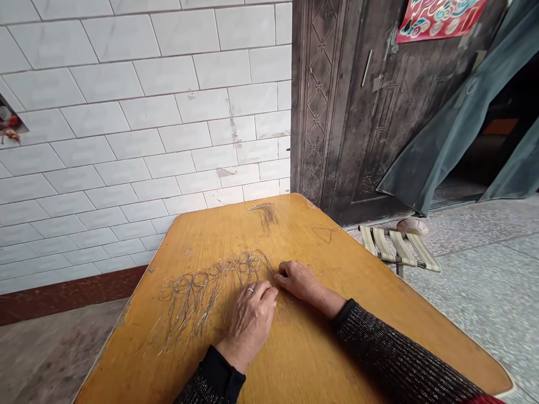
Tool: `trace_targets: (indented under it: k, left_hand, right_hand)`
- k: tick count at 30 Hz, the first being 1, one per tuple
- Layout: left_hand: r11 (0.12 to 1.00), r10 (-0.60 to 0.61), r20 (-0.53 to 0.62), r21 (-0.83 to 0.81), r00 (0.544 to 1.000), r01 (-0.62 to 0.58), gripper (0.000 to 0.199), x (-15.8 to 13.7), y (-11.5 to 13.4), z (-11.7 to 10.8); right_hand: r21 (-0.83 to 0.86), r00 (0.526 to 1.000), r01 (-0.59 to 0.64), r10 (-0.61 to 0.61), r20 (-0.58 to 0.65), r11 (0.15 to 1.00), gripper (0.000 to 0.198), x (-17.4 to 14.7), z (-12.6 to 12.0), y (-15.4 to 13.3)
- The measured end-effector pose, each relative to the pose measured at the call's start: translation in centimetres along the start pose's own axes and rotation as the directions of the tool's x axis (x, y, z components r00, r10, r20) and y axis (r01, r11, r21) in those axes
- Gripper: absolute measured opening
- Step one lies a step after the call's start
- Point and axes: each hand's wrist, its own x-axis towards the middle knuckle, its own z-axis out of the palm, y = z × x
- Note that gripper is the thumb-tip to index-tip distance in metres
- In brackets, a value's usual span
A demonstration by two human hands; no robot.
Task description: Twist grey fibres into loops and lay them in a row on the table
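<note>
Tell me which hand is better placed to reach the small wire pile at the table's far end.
Right, probably: the right hand sits farther forward, nearer that wire pile, while the left hand is farther back, with looped wires ahead of it.

Black flecked right sleeve [391, 343] and left sleeve [194, 390], slim ring [250, 289].
Pale flecks run in rows; ends plain black, right cuff [344, 310] narrow, left cuff [229, 375] wider. Ring silver-toned, on left hand [251, 314]. Dark red fabric [484, 399] beside right sleeve's far end.
</note>
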Motion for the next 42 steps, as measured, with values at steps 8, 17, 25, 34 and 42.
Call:
trace_targets:
  k: [8, 17, 25, 34, 42]
  left_hand:
    - [0.998, -0.050, 0.098, 0.039, 0.994, 0.047, 0.020, -0.2, -0.4, 0.6]
    - [0.996, -0.086, 0.092, 0.047, 0.992, 0.082, 0.019, -0.3, -0.3, 0.7]
    - [0.992, -0.121, 0.008, -0.029, 0.993, 0.122, 0.022, -0.4, -0.5, 0.8]
    - [0.351, -0.605, 0.059, -0.875, 0.794, 0.333, 0.031, 0.6, -1.1, 0.8]
    - [0.048, -0.575, 0.180, -0.967, 0.798, 0.252, 0.027, 0.7, -0.2, 0.2]
  right_hand:
    - [-0.033, 1.000, 0.022, -0.022, 0.007, 0.999, 0.016, -0.2, 0.2, -0.1]
    - [0.129, 0.993, -0.013, 0.027, -0.111, 0.992, 0.017, 0.0, 0.1, 0.4]
    - [0.209, 0.979, 0.031, 0.013, -0.206, 0.978, 0.015, -0.4, -0.7, 0.3]
    - [0.277, 0.969, 0.215, -0.169, -0.179, 0.936, 0.013, -3.8, -0.7, -1.1]
    - [0.471, 0.971, 0.223, -0.236, -0.031, 0.853, 0.020, -5.1, -1.3, -1.4]
